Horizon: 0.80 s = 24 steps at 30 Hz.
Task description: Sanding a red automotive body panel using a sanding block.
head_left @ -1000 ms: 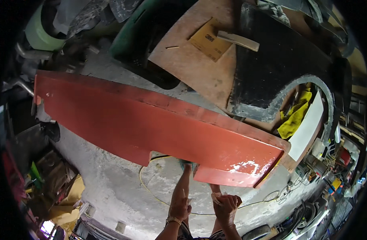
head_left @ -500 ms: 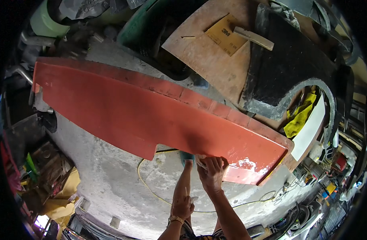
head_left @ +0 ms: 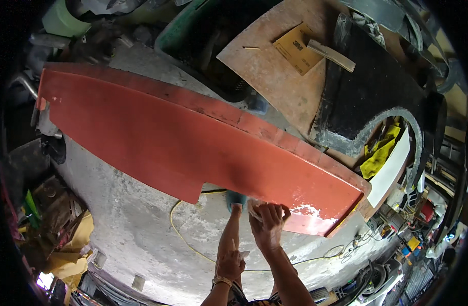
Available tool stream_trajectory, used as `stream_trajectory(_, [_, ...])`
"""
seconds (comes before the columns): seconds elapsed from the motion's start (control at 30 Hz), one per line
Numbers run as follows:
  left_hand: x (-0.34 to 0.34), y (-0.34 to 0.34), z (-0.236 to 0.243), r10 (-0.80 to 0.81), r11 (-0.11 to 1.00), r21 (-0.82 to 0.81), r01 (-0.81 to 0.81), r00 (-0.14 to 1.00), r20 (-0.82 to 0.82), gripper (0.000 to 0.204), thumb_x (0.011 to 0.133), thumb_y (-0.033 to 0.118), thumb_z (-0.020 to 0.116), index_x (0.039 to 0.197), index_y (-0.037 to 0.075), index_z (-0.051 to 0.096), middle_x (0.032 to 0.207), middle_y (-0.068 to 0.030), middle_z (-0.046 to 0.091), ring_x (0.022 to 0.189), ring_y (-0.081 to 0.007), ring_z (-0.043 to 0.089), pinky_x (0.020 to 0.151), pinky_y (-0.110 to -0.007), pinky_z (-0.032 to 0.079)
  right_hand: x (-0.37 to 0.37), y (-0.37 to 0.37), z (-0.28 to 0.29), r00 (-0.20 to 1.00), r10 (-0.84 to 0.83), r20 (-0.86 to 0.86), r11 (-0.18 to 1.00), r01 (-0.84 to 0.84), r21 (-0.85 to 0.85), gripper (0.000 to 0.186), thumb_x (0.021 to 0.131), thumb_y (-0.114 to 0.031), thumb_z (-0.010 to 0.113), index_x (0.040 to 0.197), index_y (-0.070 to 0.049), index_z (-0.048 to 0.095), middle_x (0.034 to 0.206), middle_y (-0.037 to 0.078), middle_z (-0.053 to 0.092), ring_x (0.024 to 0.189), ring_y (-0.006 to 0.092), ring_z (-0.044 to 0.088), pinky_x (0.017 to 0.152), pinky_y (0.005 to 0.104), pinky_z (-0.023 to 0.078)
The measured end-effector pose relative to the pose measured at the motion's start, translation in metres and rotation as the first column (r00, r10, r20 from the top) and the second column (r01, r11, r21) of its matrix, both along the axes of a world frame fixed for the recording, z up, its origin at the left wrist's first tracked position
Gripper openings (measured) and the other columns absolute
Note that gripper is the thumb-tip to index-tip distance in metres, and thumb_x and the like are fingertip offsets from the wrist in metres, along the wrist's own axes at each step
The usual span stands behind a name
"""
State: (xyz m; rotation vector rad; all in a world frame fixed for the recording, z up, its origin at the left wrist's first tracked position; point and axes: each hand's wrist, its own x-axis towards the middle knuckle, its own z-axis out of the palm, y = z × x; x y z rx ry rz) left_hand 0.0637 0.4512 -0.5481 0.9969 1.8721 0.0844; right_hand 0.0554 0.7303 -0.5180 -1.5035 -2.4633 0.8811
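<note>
A long red panel [head_left: 142, 127], like a vehicle body part, stretches across the view with a notch in its near edge. Close to its near edge, right of the notch, my right hand [head_left: 267, 224] is closed with curled fingers around a pale, thin piece [head_left: 253, 208] whose kind I cannot make out. A whitish patch [head_left: 306, 209] marks the panel to the right of that hand. Lower and nearer, my left hand [head_left: 231, 264], with a band on its wrist, is closed away from the panel. A small whitish bit [head_left: 245, 254] shows at its fingers, too small to name.
Behind the panel lie a brown board [head_left: 264, 66] with a sandpaper sheet [head_left: 298, 48] and a wood strip [head_left: 330, 55], and a black arched panel [head_left: 376, 86]. A green bin [head_left: 167, 43] stands far left of them. A yellow cable [head_left: 185, 239] crosses the concrete floor.
The whole view has shifted slightly. My right hand has slid a little rightward along the panel's near edge, toward the whitish patch. My left hand keeps its closed pose.
</note>
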Motion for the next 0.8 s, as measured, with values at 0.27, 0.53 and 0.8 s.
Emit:
stream_trajectory(0.27, [-0.004,-0.002,0.001,-0.027,1.0,0.009,0.027,0.999,-0.017,0.04,0.082,0.033,0.064,0.111,0.005,0.061,0.101,-0.0147,0.065,0.093,-0.0327,0.064,0.087,-0.046,0.051,0.023,-0.053,0.027,0.991,0.13,0.037,0.968,-0.119,-0.223,0.03,0.076,-0.019,0.077,0.101,-0.011,0.061,0.095,0.006,0.058,0.101,0.0245,0.056,0.098,0.0516,0.029])
stream_trajectory(0.53, [0.002,-0.02,-0.013,0.011,0.997,0.076,-0.006,0.997,-0.077,0.045,0.081,0.034,0.064,0.115,0.004,0.061,0.103,-0.0151,0.064,0.092,-0.0338,0.065,0.084,-0.047,0.052,0.049,-0.088,0.07,0.996,0.049,-0.069,0.947,-0.068,-0.314,0.025,0.072,-0.019,0.079,0.091,-0.012,0.065,0.088,0.003,0.063,0.09,0.0253,0.059,0.092,0.0465,0.034])
stream_trajectory(0.8, [-0.004,-0.004,-0.001,-0.026,1.0,0.015,0.027,0.999,-0.029,0.038,0.081,0.032,0.063,0.107,0.006,0.062,0.1,-0.0152,0.064,0.09,-0.0344,0.065,0.084,-0.047,0.052,0.03,0.0,0.017,1.0,-0.03,-0.001,0.999,0.03,-0.029,0.025,0.076,-0.012,0.076,0.096,-0.009,0.061,0.093,0.006,0.06,0.097,0.0272,0.057,0.097,0.051,0.032])
